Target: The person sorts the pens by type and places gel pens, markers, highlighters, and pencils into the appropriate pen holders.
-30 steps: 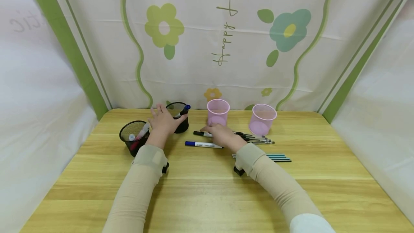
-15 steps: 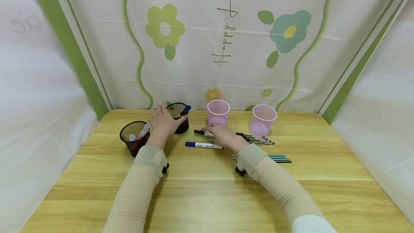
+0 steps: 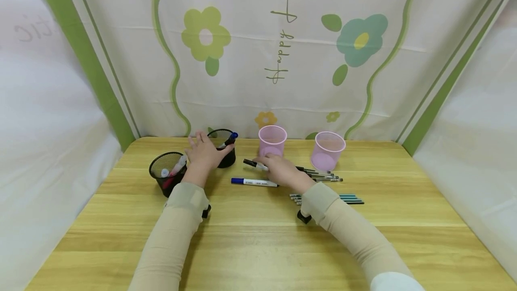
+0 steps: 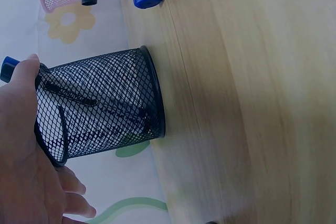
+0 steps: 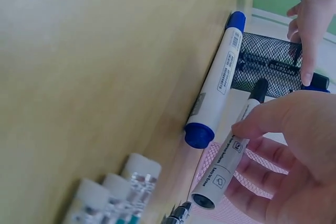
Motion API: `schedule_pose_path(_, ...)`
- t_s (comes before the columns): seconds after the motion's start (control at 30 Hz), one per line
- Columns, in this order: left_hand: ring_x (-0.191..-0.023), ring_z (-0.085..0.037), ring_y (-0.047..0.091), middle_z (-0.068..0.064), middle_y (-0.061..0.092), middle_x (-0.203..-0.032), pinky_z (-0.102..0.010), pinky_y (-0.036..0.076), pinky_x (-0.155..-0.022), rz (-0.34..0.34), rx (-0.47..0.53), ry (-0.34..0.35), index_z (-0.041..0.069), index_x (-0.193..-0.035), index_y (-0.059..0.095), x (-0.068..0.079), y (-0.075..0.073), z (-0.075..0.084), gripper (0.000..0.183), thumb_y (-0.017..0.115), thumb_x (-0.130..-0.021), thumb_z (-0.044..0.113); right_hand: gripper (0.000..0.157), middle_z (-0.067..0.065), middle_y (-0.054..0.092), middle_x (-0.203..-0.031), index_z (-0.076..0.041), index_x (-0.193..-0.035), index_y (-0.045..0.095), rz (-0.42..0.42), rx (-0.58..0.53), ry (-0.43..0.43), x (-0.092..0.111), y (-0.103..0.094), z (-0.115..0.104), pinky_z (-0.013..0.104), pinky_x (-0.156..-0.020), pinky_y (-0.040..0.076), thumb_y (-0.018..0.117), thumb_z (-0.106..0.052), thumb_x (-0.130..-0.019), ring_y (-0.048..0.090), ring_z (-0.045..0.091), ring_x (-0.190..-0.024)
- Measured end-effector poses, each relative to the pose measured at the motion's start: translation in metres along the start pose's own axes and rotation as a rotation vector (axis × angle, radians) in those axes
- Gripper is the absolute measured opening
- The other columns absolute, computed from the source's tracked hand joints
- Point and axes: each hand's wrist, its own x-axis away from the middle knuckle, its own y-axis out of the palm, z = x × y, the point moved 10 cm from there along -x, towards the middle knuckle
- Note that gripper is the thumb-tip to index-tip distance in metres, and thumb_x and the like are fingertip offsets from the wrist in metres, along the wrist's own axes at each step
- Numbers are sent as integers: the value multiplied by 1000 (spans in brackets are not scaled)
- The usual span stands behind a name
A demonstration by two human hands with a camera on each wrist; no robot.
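My left hand (image 3: 203,152) grips a black mesh pen holder (image 4: 100,106) near its rim, thumb on one side and fingers on the other. A blue-capped marker (image 3: 230,139) stands inside, its end above the rim. My right hand (image 5: 302,150) pinches a white whiteboard marker with a black cap (image 5: 227,156) between thumb and fingers. That marker is tilted, cap toward the pen holder, just off the tabletop. Beneath it a white whiteboard marker with blue ends (image 3: 255,182) lies flat on the table.
Two pink mesh cups (image 3: 272,135) (image 3: 329,147) stand at the back. Another black mesh holder (image 3: 166,170) with a few items is at the left. Several black pens (image 3: 323,176) lie right of my right hand, and several teal pencils (image 3: 350,198) lie nearer on the wooden table (image 3: 258,255).
My right hand has lifted the black-capped marker slightly, and its cap end has tilted up. The right forearm has shifted a little to the right. The left hand stays on the pen holder.
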Motion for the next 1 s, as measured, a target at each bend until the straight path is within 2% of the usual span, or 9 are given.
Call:
schedule_pose_path(0.17, -151, -54, -3, -29, 0, -167, -75, 16, -113, 0, 12, -1, -11, -159, -6, 1, 0, -1, 128, 37, -88, 88, 58, 17, 64, -133, -9, -146, 58, 5, -41, 35, 5, -3, 1, 41, -86, 57, 66, 8, -91, 66, 28, -107)
schedule_pose_path(0.33, -151, -53, -5, -29, -2, -167, -75, 16, -113, -8, 19, -1, -10, -158, -7, 2, 0, 0, 128, 37, -88, 87, 59, 15, 62, -137, -12, -148, 57, -2, -84, 64, 7, -4, 4, 39, -82, 57, 65, 7, -93, 65, 26, -105)
schedule_pose_path(0.4, -151, -53, -6, -29, -2, -167, -74, 16, -113, -8, 20, -1, -10, -159, -7, 2, 0, 0, 128, 38, -88, 87, 59, 16, 62, -136, -12, -147, 57, 6, -98, 62, 8, -5, 5, 38, -81, 57, 64, 8, -92, 65, 26, -105)
schedule_pose_path(0.63, -150, -54, -6, -29, -2, -167, -75, 14, -113, -11, 29, 3, -10, -159, -4, 1, 0, 1, 127, 39, -89, 86, 61, 15, 61, -132, -9, -146, 58, 47, -211, 74, 7, -15, 8, 43, -92, 55, 59, 12, -89, 62, 28, -115)
schedule_pose_path(0.8, -150, -54, -6, -29, -3, -167, -75, 14, -113, -17, 29, -1, -10, -159, -6, 1, 0, 1, 127, 39, -89, 86, 59, 11, 67, -124, -8, -145, 59, 82, -254, 87, 4, -24, 10, 43, -94, 54, 59, 12, -90, 64, 26, -111)
schedule_pose_path(1.0, -150, -55, -2, -30, -2, -167, -76, 16, -112, -14, 19, 0, -11, -158, -6, 0, 0, 2, 128, 39, -88, 87, 56, 15, 69, -119, -3, -144, 58, 106, -290, 61, 2, -30, 10, 41, -91, 56, 60, 12, -90, 66, 28, -107)
